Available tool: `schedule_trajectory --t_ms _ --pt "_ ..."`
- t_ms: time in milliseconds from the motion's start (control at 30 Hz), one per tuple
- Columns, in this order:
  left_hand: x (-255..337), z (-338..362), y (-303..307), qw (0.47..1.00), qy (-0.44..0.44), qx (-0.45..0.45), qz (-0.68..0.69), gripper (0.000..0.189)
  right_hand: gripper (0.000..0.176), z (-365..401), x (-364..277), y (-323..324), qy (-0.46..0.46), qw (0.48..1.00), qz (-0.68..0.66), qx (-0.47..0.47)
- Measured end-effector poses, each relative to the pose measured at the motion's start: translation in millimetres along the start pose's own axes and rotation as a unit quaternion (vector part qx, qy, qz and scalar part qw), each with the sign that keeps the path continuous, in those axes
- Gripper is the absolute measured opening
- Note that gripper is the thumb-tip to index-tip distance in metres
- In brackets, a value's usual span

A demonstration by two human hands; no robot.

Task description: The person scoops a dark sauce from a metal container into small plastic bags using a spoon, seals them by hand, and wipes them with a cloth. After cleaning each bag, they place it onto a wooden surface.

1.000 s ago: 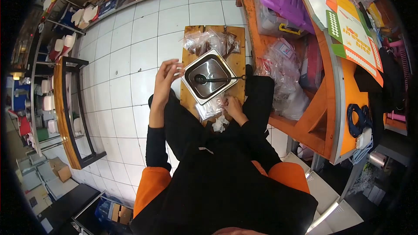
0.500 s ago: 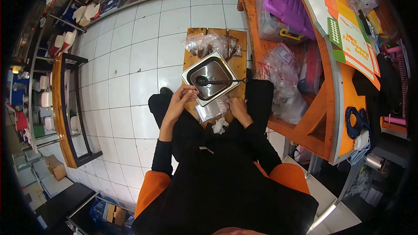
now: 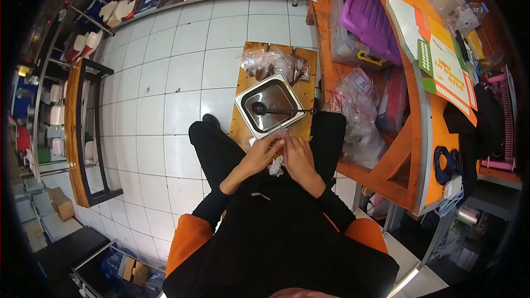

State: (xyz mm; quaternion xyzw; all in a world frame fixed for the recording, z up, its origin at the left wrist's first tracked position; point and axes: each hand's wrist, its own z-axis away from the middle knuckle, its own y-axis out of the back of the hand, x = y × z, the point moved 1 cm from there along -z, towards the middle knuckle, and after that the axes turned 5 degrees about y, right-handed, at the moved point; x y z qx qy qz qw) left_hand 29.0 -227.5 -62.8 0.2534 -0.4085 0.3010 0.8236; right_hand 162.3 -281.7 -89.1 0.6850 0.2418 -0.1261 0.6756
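Note:
My left hand (image 3: pixel 260 157) and my right hand (image 3: pixel 299 161) meet just below the near corner of a square steel pan (image 3: pixel 241 104). Their fingertips pinch a thin clear plastic bag (image 3: pixel 284 132), mostly covered by the fingers. Dark liquid lies in the pan. A black ladle (image 3: pixel 282 111) rests across it, bowl in the liquid and handle over the right rim. Under the pan is a small wooden bench (image 3: pixel 243 86). Behind the pan lie clear bags with brown filling (image 3: pixel 274 66). Crumpled white tissue (image 3: pixel 275 166) shows just below my hands.
An orange wooden shelf (image 3: pixel 400 160) stands close on my right, with plastic packaging (image 3: pixel 359 110) and a purple crate (image 3: pixel 370 19) on it. Left, beyond the tiled floor (image 3: pixel 149 127), is a wood-topped bench with a dark frame (image 3: pixel 73 132). Papers and boxes line the back shelf.
My left hand has left the pan's left side and come right and nearer to me, joining my right hand. Both hands now work at the bag. The view has shifted slightly.

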Motion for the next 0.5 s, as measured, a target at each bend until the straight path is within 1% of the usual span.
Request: schedule_trajectory --t_ms 33,133,167,233,267,333,367,400,433,467,500 --pt "-16.6 -9.9 1.4 0.997 -0.066 0.024 0.039 0.026 0.042 -4.4 -3.1 4.6 0.016 0.999 0.042 0.020" --pt "4.6 -1.4 19.0 0.989 -0.105 0.021 0.105 0.023 0.042 -22.8 -17.1 29.9 0.069 0.992 0.072 0.074" --pt "12.1 0.8 22.7 0.983 -0.131 0.040 0.126 0.022 0.042 -29.7 -20.2 36.0 0.090 0.988 0.084 0.093" --pt "28.9 10.0 32.1 0.981 -0.159 0.068 0.084 0.024 0.043 -41.7 -27.1 46.0 0.130 0.977 0.107 0.133" --pt "38.2 14.7 36.5 0.980 -0.173 0.081 0.062 0.026 0.044 -45.8 -31.2 50.6 0.138 0.975 0.106 0.138" --pt "48.9 22.0 36.8 0.976 -0.171 0.135 0.029 0.023 0.045 -52.7 -38.0 58.4 0.153 0.971 0.105 0.150" --pt "55.9 26.5 37.9 0.973 -0.171 0.157 0.014 0.022 0.049 -56.4 -39.1 59.6 0.163 0.964 0.109 0.179" --pt "60.1 29.8 39.6 0.969 -0.171 0.180 0.000 0.021 0.051 -60.0 -39.6 63.6 0.176 0.962 0.088 0.187" --pt "51.0 22.9 41.3 0.965 -0.187 0.178 0.047 0.020 0.052 -62.9 -40.2 70.7 0.190 0.960 0.068 0.194" --pt "49.4 21.2 44.4 0.963 -0.196 0.153 0.108 0.019 0.054 -64.9 -41.4 79.7 0.203 0.957 0.048 0.200" --pt "49.6 21.0 47.9 0.956 -0.204 0.125 0.168 0.019 0.057 -64.3 -41.1 89.1 0.186 0.968 -0.011 0.166"
